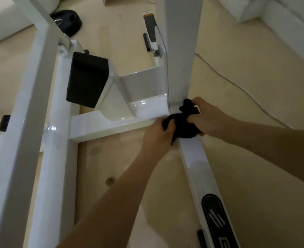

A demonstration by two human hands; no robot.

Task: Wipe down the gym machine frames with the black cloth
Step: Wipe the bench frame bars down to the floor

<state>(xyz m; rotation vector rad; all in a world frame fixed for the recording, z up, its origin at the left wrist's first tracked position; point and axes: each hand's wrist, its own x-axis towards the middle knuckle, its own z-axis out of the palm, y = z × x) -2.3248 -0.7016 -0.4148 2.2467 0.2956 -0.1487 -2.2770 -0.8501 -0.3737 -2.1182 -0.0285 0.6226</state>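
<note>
A white gym machine frame (101,124) spreads low over the floor, with an upright post (179,51) rising at centre right. The bunched black cloth (183,126) lies on the joint where the cross bar, the post and a base bar (199,172) meet. My left hand (158,133) grips the cloth's left side with curled fingers. My right hand (206,117) grips its right side, and a tuft of cloth sticks up beside the post's foot.
A black padded block (86,79) hangs on the frame at left. A black weight (67,21) lies on the wooden floor at the back. A thin cable (237,83) runs across the floor to the right. A white bench edge (282,24) stands top right.
</note>
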